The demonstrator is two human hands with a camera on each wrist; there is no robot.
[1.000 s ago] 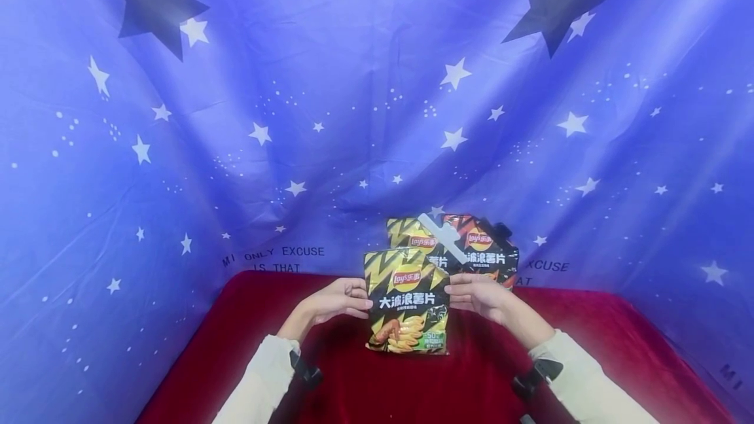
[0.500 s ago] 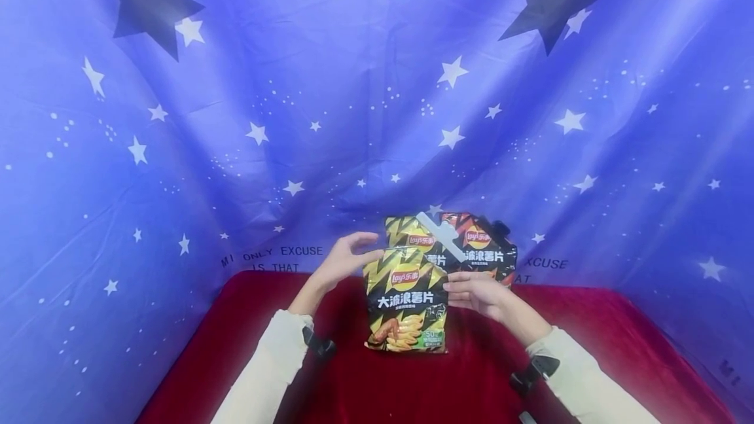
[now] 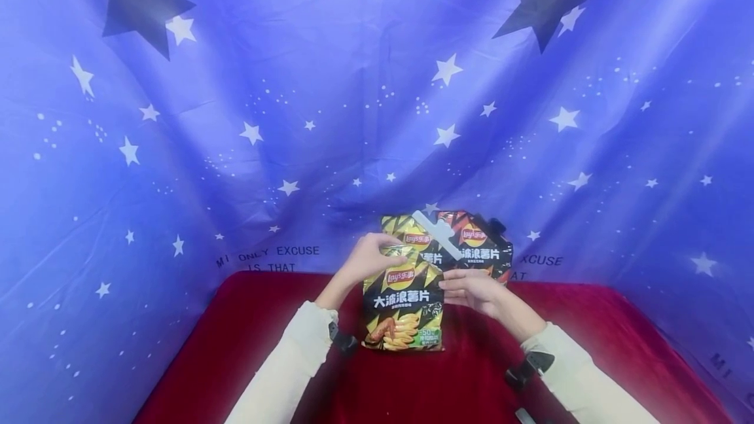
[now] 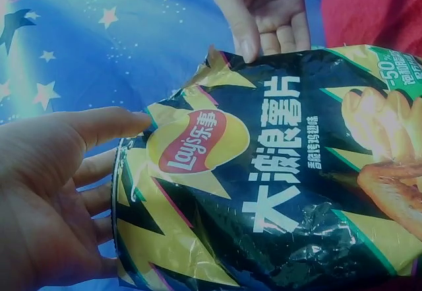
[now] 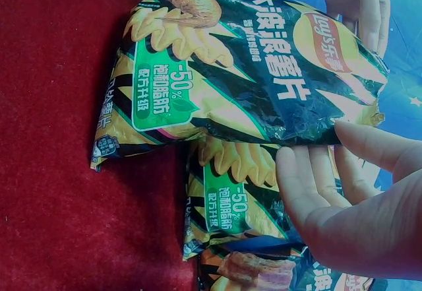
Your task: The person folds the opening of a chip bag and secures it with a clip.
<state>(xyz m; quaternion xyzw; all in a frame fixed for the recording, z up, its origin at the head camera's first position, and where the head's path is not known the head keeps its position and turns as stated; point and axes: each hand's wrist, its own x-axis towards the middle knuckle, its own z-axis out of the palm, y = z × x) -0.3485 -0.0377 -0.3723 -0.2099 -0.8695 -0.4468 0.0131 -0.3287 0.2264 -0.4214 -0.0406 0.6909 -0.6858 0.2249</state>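
Note:
A black-and-yellow bag of chips [image 3: 403, 306] stands upright at the front, its printed face toward me. My right hand [image 3: 477, 293] grips its right edge; in the right wrist view the thumb lies on the front and the fingers [image 5: 310, 172] go behind. At the bag's top left, my left hand [image 3: 371, 257] straddles the top edge with a gap between thumb and index finger. In the left wrist view the left thumb [image 4: 119, 123] is over the front, while straight fingers pass behind the bag, their tips hidden.
Behind stand a second yellow bag [image 3: 391, 224] with a pale clip [image 3: 438, 235] across its corner, and a red-and-black bag [image 3: 485, 257] with a black clip [image 3: 497, 229]. Red cloth [image 3: 265, 345] covers the table. A blue star-printed curtain [image 3: 353, 84] rises around it.
My left hand let go of the front bag's left edge, rose, then moved right to its top edge. My right hand keeps its grip on the right edge.

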